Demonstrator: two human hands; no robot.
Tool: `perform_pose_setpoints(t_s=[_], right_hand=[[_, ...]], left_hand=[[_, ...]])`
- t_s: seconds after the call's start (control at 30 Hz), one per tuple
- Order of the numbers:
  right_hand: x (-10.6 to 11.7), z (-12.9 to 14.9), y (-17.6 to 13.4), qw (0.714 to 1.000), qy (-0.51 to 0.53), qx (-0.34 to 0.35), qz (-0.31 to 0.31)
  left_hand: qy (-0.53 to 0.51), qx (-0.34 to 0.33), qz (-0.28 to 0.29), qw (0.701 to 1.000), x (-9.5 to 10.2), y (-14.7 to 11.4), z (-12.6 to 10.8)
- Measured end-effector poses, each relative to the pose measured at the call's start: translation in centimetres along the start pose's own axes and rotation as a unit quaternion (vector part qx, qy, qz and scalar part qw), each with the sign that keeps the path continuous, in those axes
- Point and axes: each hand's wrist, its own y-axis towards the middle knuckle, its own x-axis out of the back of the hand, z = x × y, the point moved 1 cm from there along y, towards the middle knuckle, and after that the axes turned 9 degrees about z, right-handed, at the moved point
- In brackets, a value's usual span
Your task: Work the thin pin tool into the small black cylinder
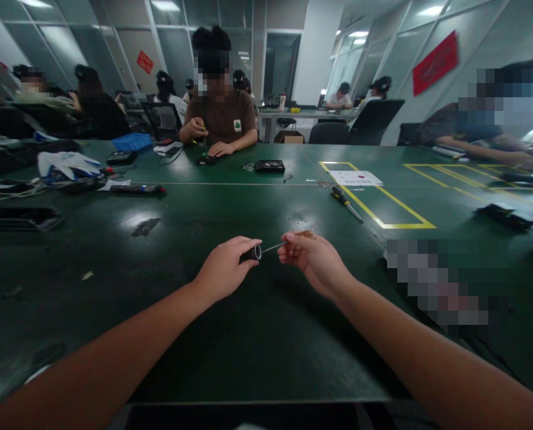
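Over the green table, my left hand [224, 266] grips a small black cylinder [250, 254] between thumb and fingers. Its round end, with a shiny silver rim, faces right. My right hand [315, 260] is closed on a thin metal rod [274, 246] that slants down to the left. The rod's tip reaches the cylinder's rim; whether it goes inside, I cannot tell. Something brownish shows above the right fingers, perhaps the rod's other end, but the fingers cover most of it.
A screwdriver [347, 203] lies on the green table [257, 340] near yellow tape [409, 226] and a white paper [354, 178]. Black parts [270, 166] lie farther back. White-blue gloves [67, 167] and a blue tray [132, 141] are at left. A person [221, 113] works opposite.
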Motion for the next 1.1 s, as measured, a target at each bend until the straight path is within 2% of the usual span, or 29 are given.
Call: perform_pose_setpoints(t_s=[0.13,0.23,0.37,0.43,0.5,0.7,0.9,1.1], right_hand=[[0.0,0.1,-0.4,0.992,-0.093,0.086,-0.019],[-0.5,0.3,-1.3,0.965,-0.213,0.155,-0.002],[-1.3,0.5,-2.3,0.911,-0.371,0.174,0.048],[-1.6,0.5,-2.5,0.889,-0.418,0.174,0.070],[-1.7,0.5,-2.5,0.878,-0.438,0.177,0.076],[-1.2,0.7,-2.2,0.869,-0.454,0.192,0.033],[-0.4,0.5,-1.9,0.887,-0.421,0.188,-0.003],[-0.3,0.3,-1.7,0.901,-0.391,0.191,-0.004]], left_hand=[[0.017,0.020,0.013,1.000,-0.1,0.1,0.2],[0.016,0.026,0.004,1.000,-0.1,0.2,0.2],[0.017,0.023,-0.012,1.000,0.0,0.1,0.1],[0.017,0.024,-0.020,0.999,0.1,0.1,0.1],[0.016,0.027,-0.024,0.999,0.1,0.1,0.1],[0.021,0.053,-0.027,0.998,0.1,0.2,0.4],[0.054,0.064,-0.020,0.996,0.2,0.2,0.8],[0.089,0.095,0.005,0.991,0.0,0.1,2.1]])
